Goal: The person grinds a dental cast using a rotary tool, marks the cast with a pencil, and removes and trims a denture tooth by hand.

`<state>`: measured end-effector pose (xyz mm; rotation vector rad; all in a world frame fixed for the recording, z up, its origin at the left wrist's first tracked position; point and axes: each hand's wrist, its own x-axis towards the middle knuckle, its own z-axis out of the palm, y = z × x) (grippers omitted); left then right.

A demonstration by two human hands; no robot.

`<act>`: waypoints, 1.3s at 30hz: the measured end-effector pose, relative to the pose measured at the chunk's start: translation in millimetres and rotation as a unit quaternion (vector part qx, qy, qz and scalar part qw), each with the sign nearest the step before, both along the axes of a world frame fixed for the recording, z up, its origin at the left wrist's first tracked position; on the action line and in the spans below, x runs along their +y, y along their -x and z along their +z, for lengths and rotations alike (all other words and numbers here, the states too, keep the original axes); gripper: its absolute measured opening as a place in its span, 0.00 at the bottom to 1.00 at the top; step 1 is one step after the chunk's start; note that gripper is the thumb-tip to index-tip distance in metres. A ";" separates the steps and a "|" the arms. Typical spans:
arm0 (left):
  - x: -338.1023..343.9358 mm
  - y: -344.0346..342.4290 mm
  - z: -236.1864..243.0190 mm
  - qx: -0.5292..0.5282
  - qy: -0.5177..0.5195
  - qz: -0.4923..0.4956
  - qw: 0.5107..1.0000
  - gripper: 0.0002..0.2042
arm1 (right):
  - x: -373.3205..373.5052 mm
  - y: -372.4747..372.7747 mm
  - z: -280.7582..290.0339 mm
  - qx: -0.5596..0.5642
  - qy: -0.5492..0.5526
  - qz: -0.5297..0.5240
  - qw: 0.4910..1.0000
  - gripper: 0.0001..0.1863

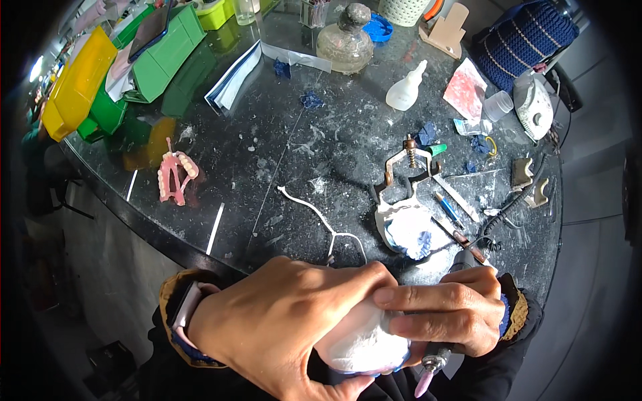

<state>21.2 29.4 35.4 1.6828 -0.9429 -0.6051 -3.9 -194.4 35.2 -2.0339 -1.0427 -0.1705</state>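
My left hand is closed around a white plaster dental model with a pinkish side and a blue lower edge, near the table's front edge. My right hand grips a rotary handpiece, whose pink grinding tip points down toward me. Two fingers of that hand rest on the model's top. The tip is apart from the model, to its right. Just beyond stands a metal dental articulator bearing a brightly lit white cast with blue wax. The model's underside is hidden.
A pink denture piece with teeth lies at left, near green and yellow bins. White cord crosses the middle. Right are a blue pen, hand tools and a black cable. A dropper bottle and glass jar stand behind.
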 end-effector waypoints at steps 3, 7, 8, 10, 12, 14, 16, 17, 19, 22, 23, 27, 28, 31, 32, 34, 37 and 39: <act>2.0 1.4 0.9 -0.043 0.000 0.031 0.999 0.29 | 1.1 -3.5 -0.9 -0.012 -0.010 0.014 1.000 0.15; 4.3 3.1 2.1 -0.100 -0.007 0.062 0.993 0.32 | 0.7 -4.4 -3.6 -0.018 -0.005 0.022 1.000 0.13; 11.3 -3.6 -1.5 -0.100 -0.007 0.061 0.993 0.32 | 1.4 -4.6 -3.8 -0.017 -0.007 0.022 1.000 0.13; 24.6 -26.1 -9.9 -0.080 0.011 -0.204 0.976 0.32 | 6.0 -7.3 -13.9 -0.051 -0.039 0.005 0.998 0.10; 3.5 -11.6 5.6 -0.078 -0.021 -0.085 0.993 0.29 | 6.0 -10.8 -17.6 -0.086 -0.076 -0.009 0.993 0.10; -5.2 5.2 10.5 -0.082 -0.056 0.038 0.994 0.28 | 4.6 -10.1 -14.0 -0.095 -0.070 0.004 0.993 0.11; -5.7 11.3 -16.0 -0.033 0.063 0.059 0.996 0.34 | 2.4 -12.5 -13.9 -0.091 -0.058 0.010 0.994 0.12; -1.5 22.0 -26.1 -0.005 0.073 0.056 0.996 0.35 | 1.4 -13.1 -13.3 -0.085 -0.045 0.017 0.995 0.13; -17.5 24.9 -38.5 0.049 0.163 0.065 0.983 0.35 | 3.3 -10.7 -12.0 -0.069 -0.054 0.001 0.996 0.13; -24.8 29.6 -33.3 0.213 0.191 0.094 0.953 0.32 | 0.1 -14.6 -11.2 -0.043 -0.066 -0.004 0.997 0.15; -26.2 27.8 -39.8 0.180 0.221 0.090 0.954 0.32 | -1.5 -17.1 -12.7 -0.042 -0.066 0.006 0.997 0.15; -29.3 21.5 -27.6 0.040 0.153 0.111 0.981 0.34 | -6.2 -17.5 -9.9 -0.039 -0.077 -0.012 0.996 0.15; -35.4 24.0 -51.0 0.019 0.307 0.120 0.944 0.32 | -3.0 -16.6 -3.7 0.002 -0.101 -0.011 0.995 0.15; -30.9 36.8 -45.9 -0.004 0.266 0.187 0.946 0.35 | -10.4 -16.9 7.3 0.046 -0.065 -0.002 0.997 0.18; -39.2 39.7 -39.9 -0.002 0.266 0.179 0.947 0.35 | -12.2 -18.9 4.7 0.045 -0.065 -0.011 0.997 0.18; -57.1 57.6 -27.9 0.204 0.390 0.298 0.847 0.36 | -10.4 -19.1 4.1 0.047 -0.078 -0.009 0.996 0.20; -34.0 46.1 -31.4 0.034 0.246 0.259 0.933 0.37 | -15.2 -21.7 8.1 0.057 -0.053 -0.007 0.997 0.19; -28.2 44.6 -30.7 0.037 0.180 0.227 0.956 0.40 | -17.2 -22.3 6.0 0.063 -0.040 -0.001 0.997 0.19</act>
